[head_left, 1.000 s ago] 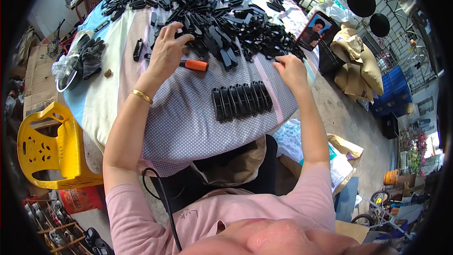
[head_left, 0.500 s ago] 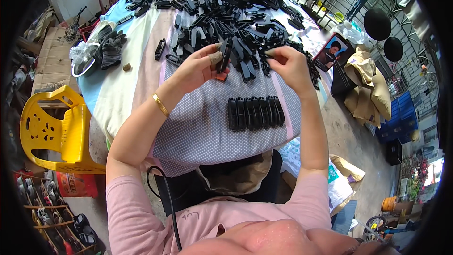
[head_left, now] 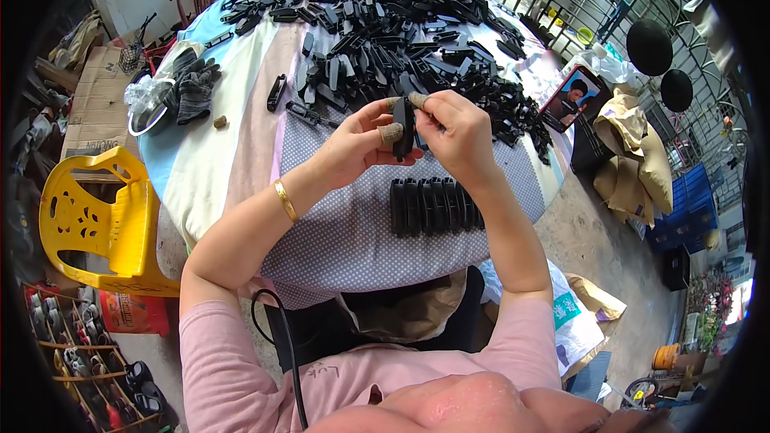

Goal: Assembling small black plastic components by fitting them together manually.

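Observation:
Over the front half of the table, my left hand is closed round a long black plastic piece, held roughly upright. Tan tape wraps some of my fingertips. My right hand is pinched at the upper end of the same piece. Whether a smaller part sits between the right fingertips is hidden. Just below the hands stands a neat row of similar black pieces, side by side; my right forearm covers its right end. Beyond the hands spreads a large heap of black plastic parts.
The round table has a patterned cloth. Two loose black parts lie left of the heap, one of them apart. Dark gloves and a white bowl sit at the left, a propped phone at the right. A yellow chair stands left.
My right hand has come from the heap's edge toward the left and meets the piece in my left hand. The left hand has moved slightly right and nearer to me.

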`<action>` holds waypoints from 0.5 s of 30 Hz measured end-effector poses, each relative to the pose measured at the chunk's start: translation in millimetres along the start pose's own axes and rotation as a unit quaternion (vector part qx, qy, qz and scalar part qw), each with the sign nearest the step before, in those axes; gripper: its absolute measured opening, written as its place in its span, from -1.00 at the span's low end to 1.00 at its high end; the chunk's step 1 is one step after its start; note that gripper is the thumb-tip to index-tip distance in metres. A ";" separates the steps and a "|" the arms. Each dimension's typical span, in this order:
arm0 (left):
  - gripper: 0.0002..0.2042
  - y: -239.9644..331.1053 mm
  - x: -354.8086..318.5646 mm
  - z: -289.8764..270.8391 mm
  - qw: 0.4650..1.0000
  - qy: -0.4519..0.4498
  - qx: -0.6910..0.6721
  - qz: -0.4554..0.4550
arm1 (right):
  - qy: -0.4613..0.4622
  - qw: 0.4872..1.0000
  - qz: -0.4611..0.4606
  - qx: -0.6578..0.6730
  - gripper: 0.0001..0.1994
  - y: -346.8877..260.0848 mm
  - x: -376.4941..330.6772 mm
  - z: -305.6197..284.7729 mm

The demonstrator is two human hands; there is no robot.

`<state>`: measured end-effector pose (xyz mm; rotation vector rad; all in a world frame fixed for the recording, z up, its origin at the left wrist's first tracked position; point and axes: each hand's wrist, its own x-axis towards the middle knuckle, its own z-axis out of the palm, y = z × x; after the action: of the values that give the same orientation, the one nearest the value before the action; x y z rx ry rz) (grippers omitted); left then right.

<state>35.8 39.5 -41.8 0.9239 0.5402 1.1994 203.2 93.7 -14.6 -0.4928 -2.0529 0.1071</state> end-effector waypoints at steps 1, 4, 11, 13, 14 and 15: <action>-0.58 -1.1 0.4 0.5 1.000 0.001 -0.001 0.000 | -0.005 1.000 -0.008 -0.029 -0.92 -1.2 -0.6 -1.2; -0.58 -3.6 1.3 1.6 0.999 0.010 0.039 0.011 | -0.004 0.998 -0.019 -0.062 -0.94 -3.9 -2.5 -3.0; -0.57 -4.8 -0.7 3.3 0.998 0.031 0.043 0.041 | -0.056 0.997 -0.030 -0.046 -0.89 -11.3 1.5 -6.7; -0.60 -4.6 -2.5 4.1 0.997 0.042 0.037 0.060 | -0.083 0.996 -0.027 -0.028 -0.86 -13.7 1.1 -7.6; -0.60 -4.5 -3.9 4.7 0.996 0.055 0.042 0.055 | -0.109 0.994 -0.023 -0.011 -0.84 -14.7 0.7 -8.0; -0.60 -4.3 -5.2 5.5 0.995 0.068 0.046 0.050 | -0.109 0.994 -0.023 -0.010 -0.84 -15.3 0.5 -8.4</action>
<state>40.8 32.5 -43.0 0.9607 0.6703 1.3434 205.5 78.9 -5.6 -0.4627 -2.2796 0.1163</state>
